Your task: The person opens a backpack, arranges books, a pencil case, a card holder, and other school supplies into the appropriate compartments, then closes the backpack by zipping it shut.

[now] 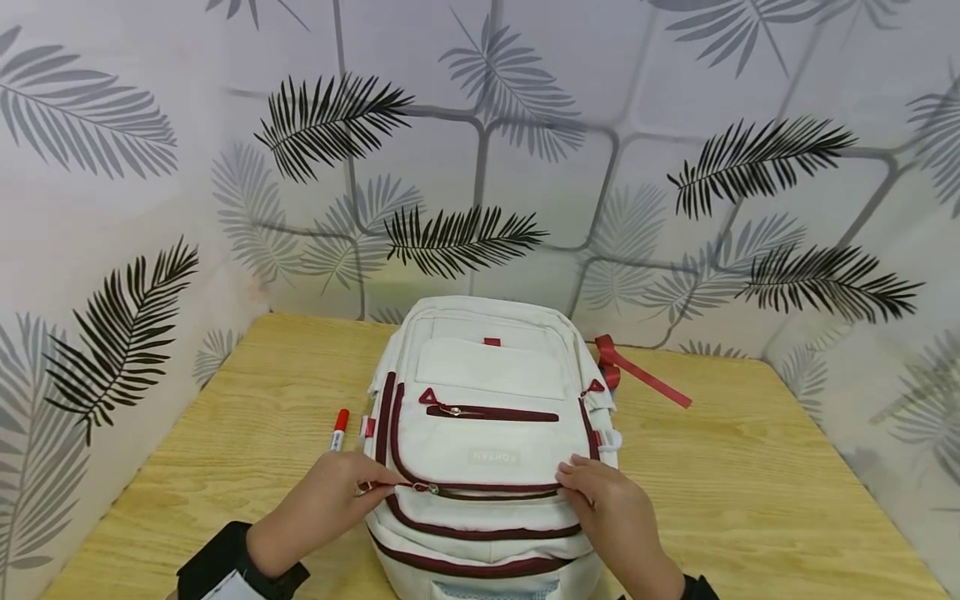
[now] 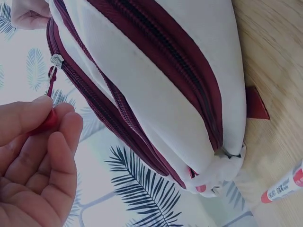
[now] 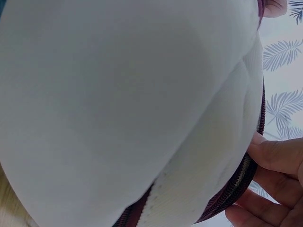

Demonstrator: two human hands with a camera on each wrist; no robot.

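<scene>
A white backpack [image 1: 480,454] with dark red zippers lies on the table. My left hand [image 1: 337,492] pinches the red cord pull [image 2: 49,89] of a front zipper, thumb against fingers. The metal slider [image 2: 57,60] sits near the left end of that zipper, and a narrow dark line runs rightward from it in the head view. At the zipper's right end, my right hand [image 1: 611,512] grips the backpack's edge. The right wrist view shows its thumb [image 3: 277,153] on the white fabric and its fingers beyond the zipper tape [image 3: 236,184].
A red-capped marker [image 1: 340,429] lies on the wooden table [image 1: 750,467], left of the backpack. One red strap [image 1: 648,375] trails out at the back right. Leaf-patterned sheeting [image 1: 525,167] stands behind and along both sides.
</scene>
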